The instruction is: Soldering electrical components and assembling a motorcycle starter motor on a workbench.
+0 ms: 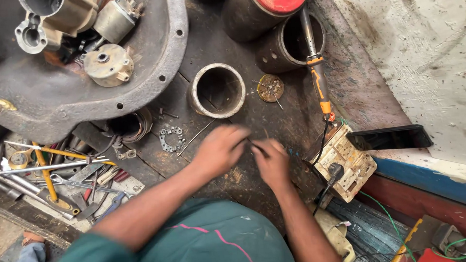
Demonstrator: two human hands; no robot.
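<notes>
**Two hands meet over a small part on a cluttered workbench**

The fingers (239, 139) of the left hand (220, 150) are curled and blurred with motion, pinched toward the right hand (270, 158); whether they are closed on anything cannot be told. The right hand's fingers are bent in close, apparently nipping a thin wire or pin (251, 143) that passes between both hands, though it is too small and blurred to be sure. The hands sit together low over the dark wooden surface (231, 186), probably so that fine work stays steady and nothing dropped rolls far.

Just beyond the hands, farther off, stands an open metal sleeve (217, 90), upright, and to its right a small round brass piece (270, 88) with wire legs, both within easy reach. A soldering iron (316, 70) leans with its tip in a dark cylinder (287, 48), likely parked there to keep the hot end off the wood. To the right lie a socket board (344, 161) and a dark phone (391, 138). On the left, spanners and screwdrivers (45, 177) lie heaped near a large cast housing (49, 89) filled with parts.
</notes>
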